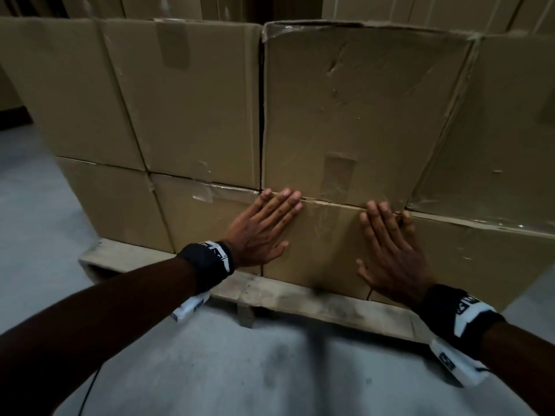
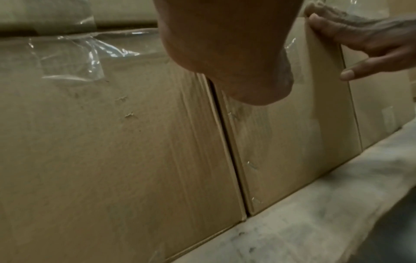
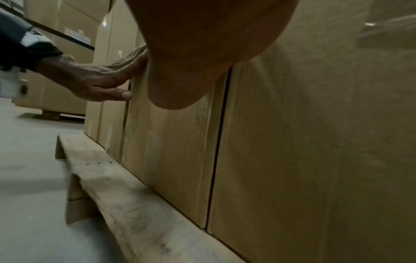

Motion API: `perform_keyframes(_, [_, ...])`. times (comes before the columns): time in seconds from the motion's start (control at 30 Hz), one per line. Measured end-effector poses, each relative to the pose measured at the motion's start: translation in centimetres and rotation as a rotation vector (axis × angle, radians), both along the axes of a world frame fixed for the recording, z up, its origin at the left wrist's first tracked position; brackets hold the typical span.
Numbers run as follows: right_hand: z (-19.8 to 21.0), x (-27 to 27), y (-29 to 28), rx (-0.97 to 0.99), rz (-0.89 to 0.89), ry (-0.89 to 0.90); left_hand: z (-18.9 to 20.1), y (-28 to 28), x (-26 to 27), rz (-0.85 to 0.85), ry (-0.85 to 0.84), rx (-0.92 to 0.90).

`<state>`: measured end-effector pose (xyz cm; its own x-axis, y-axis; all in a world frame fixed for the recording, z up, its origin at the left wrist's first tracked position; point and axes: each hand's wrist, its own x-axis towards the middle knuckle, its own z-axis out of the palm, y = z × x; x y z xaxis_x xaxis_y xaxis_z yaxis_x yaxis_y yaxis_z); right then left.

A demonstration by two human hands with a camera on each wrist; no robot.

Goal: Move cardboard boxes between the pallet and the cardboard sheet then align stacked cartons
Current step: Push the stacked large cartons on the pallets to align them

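Against the front face of the bottom-row carton [image 1: 324,244], both palms lie flat with fingers straight — the left hand [image 1: 261,228] near the carton's left edge, the right hand [image 1: 390,250] near its right edge, neither curled round anything. Fingertips of both hands reach the seam where the upper carton [image 1: 360,115] sits on the lower one. That upper carton is dented and creased, with a strip of brown tape at its base and torn clear film along its top edge. Both are plain brown corrugated boxes, set in a two-high row of like cartons, with narrow dark gaps between neighbours. The row stands on a worn wooden pallet [image 1: 300,298] — its front board is scuffed grey. Below lies a pale concrete floor [image 1: 240,370], and more stacked cartons fill the dim background.
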<state>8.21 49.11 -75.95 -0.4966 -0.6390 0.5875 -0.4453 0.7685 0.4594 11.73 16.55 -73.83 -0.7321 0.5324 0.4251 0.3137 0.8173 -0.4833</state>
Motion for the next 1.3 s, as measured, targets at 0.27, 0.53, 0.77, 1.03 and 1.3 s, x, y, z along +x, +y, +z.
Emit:
perform_keyframes(0.27, [2.0, 1.2, -1.7, -0.170, -0.019, 0.014, 1.5, -0.1, 2.1, -0.027, 0.095, 0.083])
perform_keyframes(0.53, [13.2, 0.2, -3.2, -0.349, 0.046, 0.116, 10.0, 2.5, 0.3, -0.004, 0.272, 0.138])
perform_keyframes(0.77, [20.3, -1.1, -2.3, -0.364, 0.012, 0.191, 18.6, 4.0, -3.4, -0.022, 0.449, 0.243])
perform_keyframes(1.03, [25.2, -0.8, -1.9, -0.400, -0.068, -0.005, 23.1, 4.0, -2.4, -0.017, 0.314, 0.320])
perform_keyframes(1.3, [32.9, 3.7, -2.8, -0.190, -0.341, -0.630, 32.3, 3.9, 3.1, 0.122, -0.357, 0.292])
